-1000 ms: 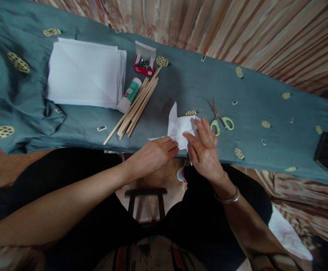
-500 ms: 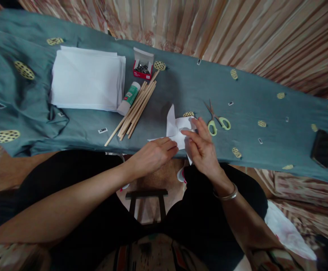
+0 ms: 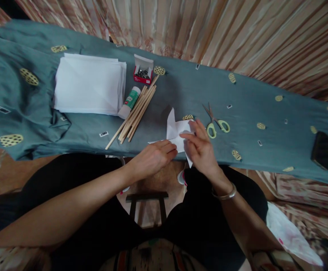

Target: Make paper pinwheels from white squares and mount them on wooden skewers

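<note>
A white paper pinwheel (image 3: 174, 129), with pointed blades standing out, lies at the front edge of the cloth-covered table between my hands. My left hand (image 3: 157, 155) has its fingers closed on the lower left part of the paper. Over the paper's right side is my right hand (image 3: 202, 147), its index finger stretched to the pinwheel's middle and the other fingers apart along its edge. Just right of that hand lie scissors (image 3: 214, 123) with light green handles, their blades slightly apart. My fingers hide part of the paper.
Left of the paper lie several wooden sticks (image 3: 138, 113), a glue stick (image 3: 130, 102) and a stack of white paper (image 3: 87, 84). Behind them stands an open red box (image 3: 142, 74) of small metal pieces. A dark phone (image 3: 322, 149) rests at the far right.
The whole view has shifted slightly, so the table things sit a little lower. My right index finger has edged slightly left over the paper. My left hand keeps its hold.
</note>
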Tool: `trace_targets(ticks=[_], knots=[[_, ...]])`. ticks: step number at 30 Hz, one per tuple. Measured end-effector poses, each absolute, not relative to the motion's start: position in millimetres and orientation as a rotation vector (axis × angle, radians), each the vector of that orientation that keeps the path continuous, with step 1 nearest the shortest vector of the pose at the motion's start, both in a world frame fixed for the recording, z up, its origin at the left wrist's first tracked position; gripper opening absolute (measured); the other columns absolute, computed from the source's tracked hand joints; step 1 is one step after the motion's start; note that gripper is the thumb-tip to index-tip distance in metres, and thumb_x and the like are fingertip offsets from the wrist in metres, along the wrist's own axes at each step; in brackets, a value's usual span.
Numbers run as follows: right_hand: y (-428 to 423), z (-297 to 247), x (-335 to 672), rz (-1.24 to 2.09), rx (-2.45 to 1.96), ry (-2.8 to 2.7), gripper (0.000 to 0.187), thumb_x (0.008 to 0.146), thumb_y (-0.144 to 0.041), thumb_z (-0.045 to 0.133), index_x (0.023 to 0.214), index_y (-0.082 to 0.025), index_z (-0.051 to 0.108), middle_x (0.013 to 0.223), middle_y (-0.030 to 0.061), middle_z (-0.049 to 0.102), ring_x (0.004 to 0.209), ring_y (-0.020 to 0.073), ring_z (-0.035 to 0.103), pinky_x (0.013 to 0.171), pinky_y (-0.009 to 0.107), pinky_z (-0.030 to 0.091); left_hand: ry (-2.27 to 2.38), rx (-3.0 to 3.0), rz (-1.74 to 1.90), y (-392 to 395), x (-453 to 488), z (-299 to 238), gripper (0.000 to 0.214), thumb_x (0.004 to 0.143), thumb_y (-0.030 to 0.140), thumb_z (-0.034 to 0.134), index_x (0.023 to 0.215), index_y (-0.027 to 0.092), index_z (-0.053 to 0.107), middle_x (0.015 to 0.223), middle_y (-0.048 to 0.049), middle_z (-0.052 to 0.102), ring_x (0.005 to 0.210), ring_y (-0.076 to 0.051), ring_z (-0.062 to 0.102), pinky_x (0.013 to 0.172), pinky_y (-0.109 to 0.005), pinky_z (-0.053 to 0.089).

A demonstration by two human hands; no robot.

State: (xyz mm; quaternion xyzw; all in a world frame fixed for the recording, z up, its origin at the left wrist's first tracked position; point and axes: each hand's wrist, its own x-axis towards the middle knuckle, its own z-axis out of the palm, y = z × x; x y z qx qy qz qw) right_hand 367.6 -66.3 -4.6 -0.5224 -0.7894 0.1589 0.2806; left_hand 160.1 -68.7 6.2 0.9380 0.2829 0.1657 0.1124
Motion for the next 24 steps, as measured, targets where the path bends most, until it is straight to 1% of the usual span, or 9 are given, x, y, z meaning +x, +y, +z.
trace_targets(ticks=[2, 4, 7, 10, 13, 17, 19, 22, 24], knots=[[-62.4, -4.5, 377.6, 0.554, -1.411, -1.990, 0.033, 0.095, -0.017, 0.041, 0.111, -0.027, 0.067, 0.147, 0.0034, 0.052, 0.146, 0.0246, 0.035, 0.117, 0.056, 0.032, 0.824, 2.765, 0.497, -68.4, 159.9, 6.3, 0.014, 0.093, 0.012, 0.052, 0.098, 0.011, 0.065, 0.104, -0.0107, 0.068, 0.097, -0.021, 0.065, 0.087, -0.035, 0.056], [-61.6, -3.2, 382.2, 0.577, -1.422, -1.957, 0.033, 0.094, -0.017, 0.041, 0.111, -0.026, 0.068, 0.145, 0.0039, 0.053, 0.146, 0.0238, 0.035, 0.117, 0.056, 0.032, 0.821, 2.771, 0.517, -68.5, 159.7, 6.4, 0.014, 0.093, 0.012, 0.052, 0.099, 0.011, 0.065, 0.104, -0.0106, 0.069, 0.097, -0.022, 0.065, 0.087, -0.035, 0.056], [-65.5, -0.7, 378.1, 0.478, -1.413, -2.051, 0.033, 0.094, -0.015, 0.040, 0.112, -0.025, 0.066, 0.149, 0.0050, 0.049, 0.148, 0.0236, 0.030, 0.117, 0.055, 0.031, 0.822, 2.765, 0.553, -69.1, 159.4, 7.1, 0.014, 0.093, 0.012, 0.052, 0.100, 0.011, 0.064, 0.105, -0.0102, 0.069, 0.097, -0.021, 0.065, 0.088, -0.035, 0.056], [-70.9, 0.6, 369.2, 0.307, -1.393, -2.193, 0.034, 0.094, -0.013, 0.041, 0.116, -0.023, 0.064, 0.155, 0.0069, 0.042, 0.151, 0.0247, 0.023, 0.117, 0.054, 0.031, 0.821, 2.748, 0.582, -69.9, 159.4, 8.3, 0.014, 0.094, 0.012, 0.052, 0.101, 0.010, 0.064, 0.104, -0.0102, 0.069, 0.096, -0.021, 0.065, 0.088, -0.034, 0.056], [-74.0, 0.5, 361.4, 0.149, -1.402, -2.315, 0.034, 0.094, -0.014, 0.043, 0.120, -0.023, 0.063, 0.158, 0.0071, 0.036, 0.152, 0.0259, 0.019, 0.117, 0.054, 0.028, 0.825, 2.736, 0.595, -70.2, 159.1, 8.9, 0.014, 0.093, 0.011, 0.052, 0.100, 0.010, 0.064, 0.105, -0.0108, 0.068, 0.098, -0.021, 0.064, 0.088, -0.034, 0.056], [-71.9, -0.1, 357.6, 0.124, -1.436, -2.360, 0.032, 0.095, -0.015, 0.042, 0.116, -0.021, 0.065, 0.157, 0.0087, 0.039, 0.152, 0.0260, 0.018, 0.117, 0.055, 0.026, 0.810, 2.734, 0.610, -70.4, 159.1, 8.0, 0.015, 0.093, 0.012, 0.052, 0.101, 0.008, 0.064, 0.103, -0.0115, 0.068, 0.096, -0.022, 0.065, 0.087, -0.036, 0.056], [-67.6, -0.4, 362.3, 0.251, -1.422, -2.268, 0.032, 0.095, -0.017, 0.041, 0.112, -0.021, 0.067, 0.155, 0.0079, 0.042, 0.151, 0.0254, 0.022, 0.116, 0.055, 0.029, 0.816, 2.734, 0.602, -70.6, 159.6, 8.1, 0.015, 0.094, 0.012, 0.050, 0.100, 0.009, 0.064, 0.102, -0.0115, 0.068, 0.095, -0.021, 0.065, 0.086, -0.036, 0.056], [-59.8, 0.2, 376.1, 0.568, -1.410, -1.973, 0.033, 0.094, -0.020, 0.043, 0.114, -0.026, 0.069, 0.147, 0.0041, 0.053, 0.143, 0.0226, 0.039, 0.115, 0.053, 0.034, 0.830, 2.731, 0.609, -71.0, 160.0, 9.7, 0.017, 0.095, 0.013, 0.048, 0.098, 0.010, 0.065, 0.103, -0.0115, 0.069, 0.094, -0.021, 0.065, 0.085, -0.035, 0.056], [-56.2, 1.6, 385.0, 0.699, -1.431, -1.767, 0.033, 0.093, -0.022, 0.048, 0.117, -0.028, 0.069, 0.141, 0.0030, 0.059, 0.138, 0.0217, 0.047, 0.116, 0.052, 0.034, 0.827, 2.716, 0.651, -70.8, 159.2, 11.7, 0.020, 0.097, 0.015, 0.046, 0.099, 0.009, 0.065, 0.104, -0.0122, 0.069, 0.094, -0.020, 0.065, 0.084, -0.035, 0.056]])
